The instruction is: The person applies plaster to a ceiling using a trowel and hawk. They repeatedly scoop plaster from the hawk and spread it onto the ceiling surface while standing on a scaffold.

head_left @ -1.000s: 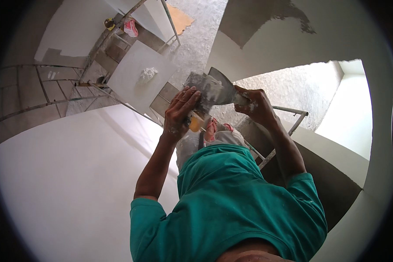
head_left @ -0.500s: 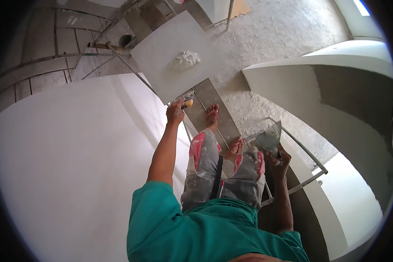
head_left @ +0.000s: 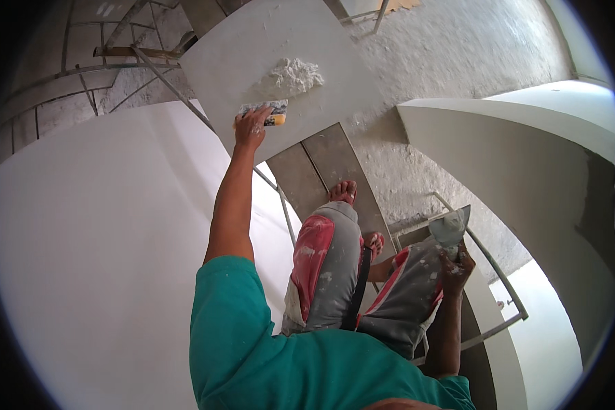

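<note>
I found the right hand (head_left: 458, 268) closed round a scraper (head_left: 449, 228). The left hand (head_left: 252, 126) gripped a yellow-handled blade (head_left: 277, 107) near the paste mound (head_left: 294, 78) on the white surface (head_left: 219, 58). I judged paste pickup in hand; the next move called for a low, level edge.

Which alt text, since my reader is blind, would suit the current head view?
A person's left hand holds a yellow-handled scraper over a pale board, near a lumpy white heap. The right hand holds a broad putty knife beside the right knee. The person wears a green shirt and stained grey-and-red trousers.
</note>
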Tool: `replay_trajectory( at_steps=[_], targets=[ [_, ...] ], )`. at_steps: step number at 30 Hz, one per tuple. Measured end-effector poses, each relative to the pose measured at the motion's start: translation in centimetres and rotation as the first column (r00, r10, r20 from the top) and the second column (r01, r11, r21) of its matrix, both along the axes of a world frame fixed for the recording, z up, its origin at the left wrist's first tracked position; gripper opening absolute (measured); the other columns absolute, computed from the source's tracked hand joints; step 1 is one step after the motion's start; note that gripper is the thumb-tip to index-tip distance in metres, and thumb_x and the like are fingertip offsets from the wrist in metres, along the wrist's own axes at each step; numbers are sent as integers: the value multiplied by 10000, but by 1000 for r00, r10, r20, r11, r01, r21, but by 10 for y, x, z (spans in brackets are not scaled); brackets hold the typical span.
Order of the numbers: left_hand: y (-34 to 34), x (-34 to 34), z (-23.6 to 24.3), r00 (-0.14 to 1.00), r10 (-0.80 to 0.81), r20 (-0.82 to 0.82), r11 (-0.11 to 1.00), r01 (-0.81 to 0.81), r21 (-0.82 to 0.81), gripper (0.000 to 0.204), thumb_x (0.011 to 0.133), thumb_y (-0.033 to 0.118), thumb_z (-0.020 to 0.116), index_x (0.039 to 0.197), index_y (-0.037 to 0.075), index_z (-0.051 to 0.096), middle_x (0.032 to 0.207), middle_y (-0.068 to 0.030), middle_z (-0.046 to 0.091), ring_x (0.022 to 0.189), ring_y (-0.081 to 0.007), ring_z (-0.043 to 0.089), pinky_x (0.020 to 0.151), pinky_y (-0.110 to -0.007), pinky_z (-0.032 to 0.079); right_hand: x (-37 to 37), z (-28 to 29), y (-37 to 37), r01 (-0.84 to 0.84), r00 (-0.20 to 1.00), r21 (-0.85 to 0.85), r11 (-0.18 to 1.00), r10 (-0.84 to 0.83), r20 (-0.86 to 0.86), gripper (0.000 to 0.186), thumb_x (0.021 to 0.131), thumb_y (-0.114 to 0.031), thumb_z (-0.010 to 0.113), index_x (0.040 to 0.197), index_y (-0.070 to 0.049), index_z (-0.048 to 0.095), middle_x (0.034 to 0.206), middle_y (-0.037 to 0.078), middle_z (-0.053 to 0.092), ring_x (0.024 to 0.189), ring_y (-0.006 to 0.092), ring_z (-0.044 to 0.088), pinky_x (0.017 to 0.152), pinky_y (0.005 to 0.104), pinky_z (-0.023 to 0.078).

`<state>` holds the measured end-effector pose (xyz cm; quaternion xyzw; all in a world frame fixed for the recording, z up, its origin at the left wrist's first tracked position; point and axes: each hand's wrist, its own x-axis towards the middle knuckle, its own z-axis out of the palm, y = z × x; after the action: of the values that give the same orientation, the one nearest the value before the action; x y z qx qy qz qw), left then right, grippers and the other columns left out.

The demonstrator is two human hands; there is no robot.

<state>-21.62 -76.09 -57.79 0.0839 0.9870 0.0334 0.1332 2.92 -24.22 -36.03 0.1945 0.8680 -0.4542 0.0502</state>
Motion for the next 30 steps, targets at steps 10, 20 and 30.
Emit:
replay_trajectory(
  at_steps=[10, 20, 30],
  targets=[
    [2, -28, -69, 997, -19, 80, 1000, 19, 9, 534, 750, -55, 466, 1182, 227, 606, 1202, 10, 606, 1093, -243, 571, 900, -435, 399, -13, -105, 10, 12, 996, -80, 997, -19, -84, 507, 777, -84, 672, 1222, 102, 516, 849, 66, 608, 733, 97, 557, 648, 233, 461],
    [-47, -27, -53, 973, 217, 77, 976, -216, -20, 439, 784, 53, 511, 1145, 273, 630, 1072, -76, 656, 990, -294, 619, 848, -454, 475, -17, -93, -1, -13, 992, -61, 998, 5, -129, 468, 775, -83, 640, 1197, 90, 533, 810, 53, 617, 702, 107, 552, 633, 243, 456],
    [-43, -21, -61, 952, 238, 193, 971, -238, -27, 431, 778, 57, 531, 1137, 273, 630, 1121, -81, 636, 1021, -290, 606, 831, -464, 480, 16, -120, 14, 32, 991, 4, 999, -32, -128, 582, 768, -49, 651, 1289, 109, 444, 864, 59, 610, 729, 99, 537, 649, 227, 451]
  ],
)
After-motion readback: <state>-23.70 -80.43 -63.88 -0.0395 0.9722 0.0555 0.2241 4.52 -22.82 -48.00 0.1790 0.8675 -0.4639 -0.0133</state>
